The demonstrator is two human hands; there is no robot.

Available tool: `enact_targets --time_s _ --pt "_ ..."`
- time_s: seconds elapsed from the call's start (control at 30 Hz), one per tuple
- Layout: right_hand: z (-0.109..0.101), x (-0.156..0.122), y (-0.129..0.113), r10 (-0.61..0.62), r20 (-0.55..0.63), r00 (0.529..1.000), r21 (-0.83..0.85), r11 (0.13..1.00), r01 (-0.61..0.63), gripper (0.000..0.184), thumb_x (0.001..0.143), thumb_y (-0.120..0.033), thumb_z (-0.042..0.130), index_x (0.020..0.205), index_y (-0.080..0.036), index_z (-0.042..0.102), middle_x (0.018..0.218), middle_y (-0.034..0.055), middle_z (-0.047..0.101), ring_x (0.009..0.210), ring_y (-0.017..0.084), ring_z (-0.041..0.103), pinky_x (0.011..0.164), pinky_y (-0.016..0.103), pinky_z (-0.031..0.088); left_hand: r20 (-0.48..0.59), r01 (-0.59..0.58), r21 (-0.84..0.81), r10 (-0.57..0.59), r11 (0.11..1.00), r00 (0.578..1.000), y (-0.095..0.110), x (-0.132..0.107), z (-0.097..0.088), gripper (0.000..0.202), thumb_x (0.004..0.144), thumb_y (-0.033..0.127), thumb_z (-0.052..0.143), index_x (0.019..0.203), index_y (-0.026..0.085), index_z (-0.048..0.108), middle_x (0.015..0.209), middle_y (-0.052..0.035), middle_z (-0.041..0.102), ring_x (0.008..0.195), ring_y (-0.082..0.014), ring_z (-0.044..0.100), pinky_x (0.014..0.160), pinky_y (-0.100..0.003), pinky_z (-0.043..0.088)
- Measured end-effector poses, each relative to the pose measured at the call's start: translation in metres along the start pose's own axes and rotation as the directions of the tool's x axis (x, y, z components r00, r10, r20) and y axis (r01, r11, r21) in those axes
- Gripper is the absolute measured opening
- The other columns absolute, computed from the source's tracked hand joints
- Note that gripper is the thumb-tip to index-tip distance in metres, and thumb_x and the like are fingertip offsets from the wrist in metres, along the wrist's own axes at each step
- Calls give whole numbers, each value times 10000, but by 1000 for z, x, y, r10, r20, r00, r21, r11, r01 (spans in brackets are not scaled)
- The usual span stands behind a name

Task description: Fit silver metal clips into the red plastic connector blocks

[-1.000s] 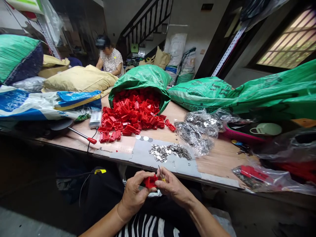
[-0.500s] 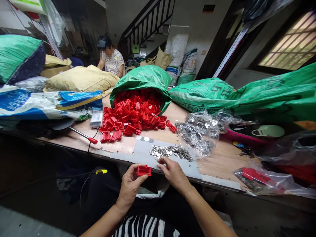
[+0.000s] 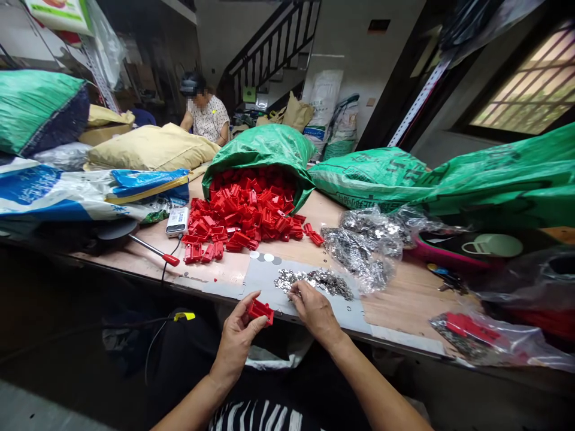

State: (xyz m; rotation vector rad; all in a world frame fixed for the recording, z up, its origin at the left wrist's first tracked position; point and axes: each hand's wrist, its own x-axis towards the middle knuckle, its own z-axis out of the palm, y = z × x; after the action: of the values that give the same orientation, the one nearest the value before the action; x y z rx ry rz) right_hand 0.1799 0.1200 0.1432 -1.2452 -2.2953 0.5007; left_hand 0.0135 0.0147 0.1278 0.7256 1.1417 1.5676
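Observation:
Between thumb and fingers, my left hand (image 3: pixel 240 332) holds a red plastic box-shaped part (image 3: pixel 261 312), tilted, just off the table's front edge. To its right, my right hand (image 3: pixel 314 310) is at the near side of a pile of small shiny metal pieces (image 3: pixel 314 280) on a grey sheet (image 3: pixel 260 278). Its thumb and fingertips are pinched together; whatever is between them is too small to make out. A large heap of similar red parts (image 3: pixel 242 218) spills from an open green sack (image 3: pixel 269 143) beyond both hands.
Clear bags of metal pieces (image 3: pixel 359 251) lie right of the pile. A lever with a red grip (image 3: pixel 171 259) and a white device with a cable (image 3: pixel 177 222) are at left. Full sacks line the back. Another person (image 3: pixel 206 114) sits beyond the table.
The red part in my left hand has turned and tilted downward to the right. My right hand stays by the metal pieces, fingers still pinched. The camera view has shifted slightly.

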Motion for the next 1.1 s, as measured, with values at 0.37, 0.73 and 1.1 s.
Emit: enact_targets --time_s 0.37,0.73,1.1 --pt "-19 -13 -35 -118 93 989 380 922 74 93 855 -201 515 918 -210 583 813 19 629 651 140 531 633 256 432 64 106 -227 -94 968 994 16 5 11 458 705 234 751 1143 219 619 904 -28 679 828 -140 632 728 -248 522" --pt "-19 -15 -41 -318 115 941 456 858 235 154 903 -218 507 829 -211 642 811 46 607 765 163 564 711 293 460 92 139 -254 -119 957 989 20 3 10 470 712 245 742 1169 211 637 956 -50 683 820 -141 624 724 -250 491" --pt "-15 -21 -27 -93 251 964 568 820 -69 240 822 -329 643 1021 -208 583 833 -3 572 663 124 501 605 242 414 147 112 -186 -85 976 985 17 3 11 449 729 250 719 1165 198 621 996 -66 686 923 -193 638 810 -303 494"
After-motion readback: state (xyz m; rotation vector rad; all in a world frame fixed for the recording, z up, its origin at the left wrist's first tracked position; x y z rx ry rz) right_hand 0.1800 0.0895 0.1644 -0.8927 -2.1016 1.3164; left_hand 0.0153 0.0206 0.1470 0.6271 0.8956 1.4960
